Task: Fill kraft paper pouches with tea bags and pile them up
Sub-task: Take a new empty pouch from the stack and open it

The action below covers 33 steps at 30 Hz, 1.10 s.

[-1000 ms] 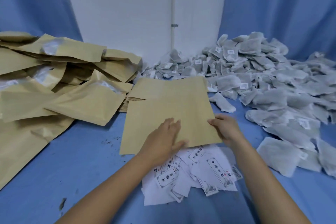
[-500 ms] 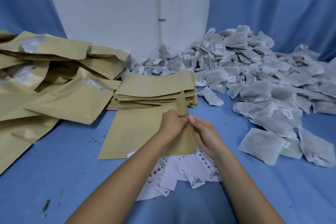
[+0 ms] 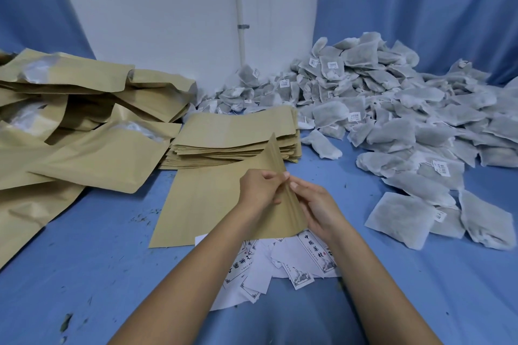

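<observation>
At the pouch (image 3: 201,204) edge, both hands' (image 3: 258,190) (image 3: 316,207) pinch

**Inspector:** How many pouches were recorded?

**Clerk:** One single pouch (image 3: 213,204). One stack of flat pouches (image 3: 238,131), its sheets too many to count. At least six filled pouches (image 3: 98,159).

**Inspector:** And the tea bags (image 3: 392,109)?

**Clerk:** One heap, well past fifty, so no exact count. The printed slips (image 3: 294,258) numbered roughly a dozen. There were two hands, the left hand (image 3: 260,190) and the right hand (image 3: 316,204).

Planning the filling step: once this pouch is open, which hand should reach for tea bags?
Probably the right hand: the tea bags lie on its side, some close by, while the left hand can hold the pouch.
</observation>
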Each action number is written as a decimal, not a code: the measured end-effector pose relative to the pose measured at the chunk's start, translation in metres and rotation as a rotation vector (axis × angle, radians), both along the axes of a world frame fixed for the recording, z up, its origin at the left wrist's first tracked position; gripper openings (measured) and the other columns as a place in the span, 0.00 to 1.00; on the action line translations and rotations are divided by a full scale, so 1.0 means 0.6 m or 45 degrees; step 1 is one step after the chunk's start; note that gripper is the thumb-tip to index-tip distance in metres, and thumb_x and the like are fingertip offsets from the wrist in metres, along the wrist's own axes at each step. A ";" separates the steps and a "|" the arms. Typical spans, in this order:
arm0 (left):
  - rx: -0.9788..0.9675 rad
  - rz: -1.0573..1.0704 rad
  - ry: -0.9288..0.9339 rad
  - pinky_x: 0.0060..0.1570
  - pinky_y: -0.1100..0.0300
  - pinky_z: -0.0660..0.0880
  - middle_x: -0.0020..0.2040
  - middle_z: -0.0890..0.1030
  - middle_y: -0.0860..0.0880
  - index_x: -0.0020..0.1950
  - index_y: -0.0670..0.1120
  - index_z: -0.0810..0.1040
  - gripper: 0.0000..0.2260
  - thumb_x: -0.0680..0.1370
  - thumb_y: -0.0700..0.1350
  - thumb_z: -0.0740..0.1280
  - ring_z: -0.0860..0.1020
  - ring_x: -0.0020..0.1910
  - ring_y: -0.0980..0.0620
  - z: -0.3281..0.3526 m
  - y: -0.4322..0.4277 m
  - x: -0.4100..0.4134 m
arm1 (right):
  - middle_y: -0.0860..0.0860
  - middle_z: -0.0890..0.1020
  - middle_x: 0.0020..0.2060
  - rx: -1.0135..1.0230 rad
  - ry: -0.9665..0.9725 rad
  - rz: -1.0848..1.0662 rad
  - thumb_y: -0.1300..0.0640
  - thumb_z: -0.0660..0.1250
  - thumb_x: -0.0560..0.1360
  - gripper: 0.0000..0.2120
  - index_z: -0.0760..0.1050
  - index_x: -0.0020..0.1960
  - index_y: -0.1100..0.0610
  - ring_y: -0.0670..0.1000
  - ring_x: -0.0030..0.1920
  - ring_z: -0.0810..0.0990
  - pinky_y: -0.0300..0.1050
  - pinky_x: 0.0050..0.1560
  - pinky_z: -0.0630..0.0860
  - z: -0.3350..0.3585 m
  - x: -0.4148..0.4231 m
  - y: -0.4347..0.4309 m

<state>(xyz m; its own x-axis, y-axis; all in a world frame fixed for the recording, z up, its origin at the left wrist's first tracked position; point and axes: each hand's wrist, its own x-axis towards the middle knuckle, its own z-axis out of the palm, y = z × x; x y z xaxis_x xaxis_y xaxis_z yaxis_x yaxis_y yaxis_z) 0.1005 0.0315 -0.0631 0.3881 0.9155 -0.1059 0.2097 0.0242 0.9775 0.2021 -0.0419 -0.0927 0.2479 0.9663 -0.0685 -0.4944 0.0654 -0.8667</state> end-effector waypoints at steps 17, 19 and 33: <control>0.520 0.148 0.480 0.28 0.56 0.65 0.32 0.73 0.43 0.31 0.41 0.72 0.07 0.69 0.35 0.61 0.70 0.33 0.43 0.014 -0.030 0.044 | 0.47 0.84 0.37 -0.127 -0.798 -0.675 0.65 0.64 0.73 0.09 0.83 0.45 0.58 0.39 0.37 0.80 0.31 0.38 0.73 -0.015 -0.018 0.012; 0.568 0.131 0.415 0.36 0.56 0.71 0.37 0.78 0.43 0.39 0.40 0.77 0.05 0.71 0.36 0.62 0.75 0.37 0.44 0.005 -0.039 0.053 | 0.50 0.83 0.34 -0.141 -0.716 -0.705 0.66 0.65 0.72 0.06 0.82 0.41 0.60 0.45 0.35 0.79 0.39 0.35 0.72 -0.021 -0.009 0.010; 0.703 0.193 0.610 0.25 0.58 0.56 0.29 0.68 0.47 0.29 0.44 0.60 0.13 0.71 0.33 0.60 0.61 0.27 0.52 0.002 -0.056 0.080 | 0.55 0.85 0.36 -0.263 -0.358 -0.845 0.68 0.64 0.72 0.12 0.84 0.41 0.56 0.51 0.38 0.81 0.47 0.42 0.78 -0.019 -0.010 0.005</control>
<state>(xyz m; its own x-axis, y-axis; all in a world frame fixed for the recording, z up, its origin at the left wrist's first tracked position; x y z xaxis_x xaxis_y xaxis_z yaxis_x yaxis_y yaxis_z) 0.1484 -0.0020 -0.0617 0.2803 0.9244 0.2587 0.6492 -0.3811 0.6582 0.1960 -0.0391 -0.1041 0.8092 0.5819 -0.0805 -0.1659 0.0950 -0.9816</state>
